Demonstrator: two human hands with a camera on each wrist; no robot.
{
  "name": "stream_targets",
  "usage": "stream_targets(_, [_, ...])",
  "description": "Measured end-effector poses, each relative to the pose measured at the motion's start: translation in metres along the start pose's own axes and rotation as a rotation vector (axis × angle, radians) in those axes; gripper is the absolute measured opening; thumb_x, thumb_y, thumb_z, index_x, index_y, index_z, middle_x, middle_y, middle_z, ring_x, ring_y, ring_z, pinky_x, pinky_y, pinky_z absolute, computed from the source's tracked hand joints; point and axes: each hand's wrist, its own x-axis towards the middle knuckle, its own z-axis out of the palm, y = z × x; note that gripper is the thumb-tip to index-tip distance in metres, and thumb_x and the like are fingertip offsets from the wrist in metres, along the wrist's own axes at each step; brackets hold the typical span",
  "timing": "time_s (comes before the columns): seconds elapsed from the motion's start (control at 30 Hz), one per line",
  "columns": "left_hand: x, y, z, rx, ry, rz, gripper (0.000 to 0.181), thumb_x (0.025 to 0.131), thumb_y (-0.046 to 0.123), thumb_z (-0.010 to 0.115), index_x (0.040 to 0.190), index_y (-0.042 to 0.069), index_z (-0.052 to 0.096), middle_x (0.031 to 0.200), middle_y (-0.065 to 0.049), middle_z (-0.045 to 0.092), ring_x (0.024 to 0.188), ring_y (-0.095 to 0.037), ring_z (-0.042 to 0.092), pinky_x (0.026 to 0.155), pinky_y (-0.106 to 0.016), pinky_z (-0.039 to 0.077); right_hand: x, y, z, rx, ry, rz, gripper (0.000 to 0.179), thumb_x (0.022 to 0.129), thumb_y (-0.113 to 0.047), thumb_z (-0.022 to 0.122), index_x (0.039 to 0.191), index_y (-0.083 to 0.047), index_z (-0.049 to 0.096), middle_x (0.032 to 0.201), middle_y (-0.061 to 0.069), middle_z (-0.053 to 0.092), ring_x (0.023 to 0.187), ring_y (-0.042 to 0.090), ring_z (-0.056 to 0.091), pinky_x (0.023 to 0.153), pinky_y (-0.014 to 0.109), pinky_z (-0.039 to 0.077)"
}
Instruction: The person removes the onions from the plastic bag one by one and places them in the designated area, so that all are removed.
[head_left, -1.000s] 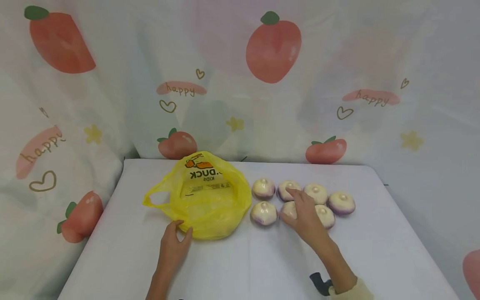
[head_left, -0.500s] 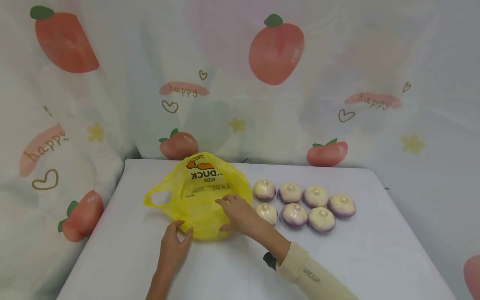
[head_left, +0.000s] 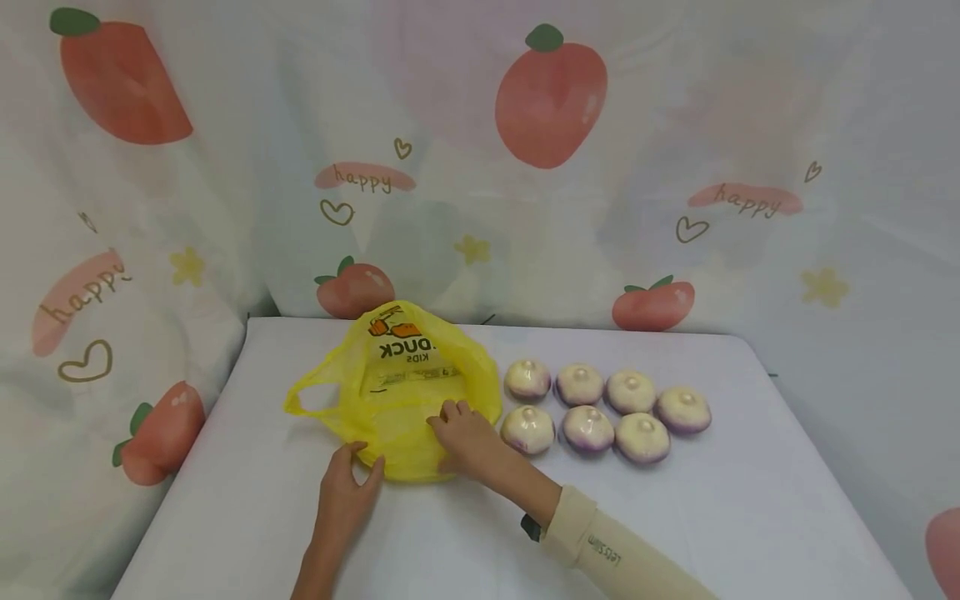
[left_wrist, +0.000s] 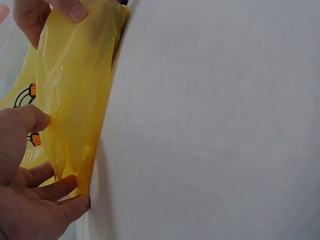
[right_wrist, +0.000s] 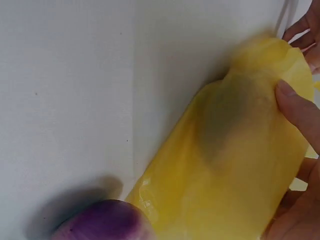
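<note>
A yellow plastic bag [head_left: 408,433] lies on the white table, its mouth spread and a handle loop out to the left. My left hand [head_left: 350,485] grips the bag's near left rim between thumb and fingers, as the left wrist view shows. At the near right rim, my right hand [head_left: 467,442] holds the bag's film; its thumb [right_wrist: 295,107] lies outside while the fingers reach over the edge. A dark rounded shape shows through the film in the right wrist view. Right of the bag sit several cream-topped, purple-bottomed, turnip-like vegetables [head_left: 588,430] in two rows.
The white table [head_left: 675,533] reaches back to a pale curtain [head_left: 450,108] printed with red fruit and the word happy. The nearest of the turnip-like vegetables [head_left: 528,430] sits just beside my right wrist.
My right hand has left the vegetables and moved left onto the bag's near rim, its fingers closing further there. The vegetables stay put, and my left hand keeps its place.
</note>
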Motion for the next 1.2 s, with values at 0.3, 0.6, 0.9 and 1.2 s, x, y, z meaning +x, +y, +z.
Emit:
stream_targets(0.3, [0.000,-0.002,0.002,0.001,0.002,0.009,0.042,0.089,0.021,0.063,0.121,-0.004,0.050,0.126,-0.024,0.049,0.124,-0.039,0.040,0.103,-0.050,0.033,-0.004,0.000,0.009,0.031,0.140,-0.018,0.041,0.071,-0.030,0.083,0.101,-0.013,0.061,0.085,-0.002,0.040,0.080,0.016,0.040,0.065,0.026,0.037])
stream_targets(0.6, [0.001,-0.003,0.003,-0.001,0.010,0.011,0.041,0.089,0.021,0.064,0.120,-0.004,0.051,0.124,-0.023,0.050,0.124,-0.038,0.041,0.103,-0.050,0.034,-0.007,0.007,0.020,0.160,0.209,-0.170,0.024,0.078,-0.025,0.078,0.087,-0.010,0.062,0.083,-0.003,0.042,0.069,0.010,0.043,0.057,0.016,0.039])
stream_targets(0.9, [0.002,-0.005,0.002,-0.016,0.012,0.018,0.042,0.088,0.020,0.065,0.120,-0.004,0.050,0.125,-0.023,0.050,0.124,-0.038,0.041,0.103,-0.049,0.033,0.002,0.015,0.012,0.372,0.292,-0.049,0.010,0.094,-0.009,0.056,0.091,-0.004,0.064,0.087,0.006,0.047,0.067,0.014,0.048,0.058,0.019,0.047])
stream_targets(1.2, [0.002,-0.006,0.004,-0.021,0.007,0.008,0.043,0.087,0.021,0.066,0.120,-0.002,0.051,0.125,-0.022,0.050,0.124,-0.037,0.041,0.103,-0.048,0.033,0.002,0.017,0.009,0.443,0.145,0.120,0.027,0.091,-0.026,0.063,0.105,-0.003,0.063,0.098,0.009,0.050,0.070,0.016,0.053,0.064,0.025,0.050])
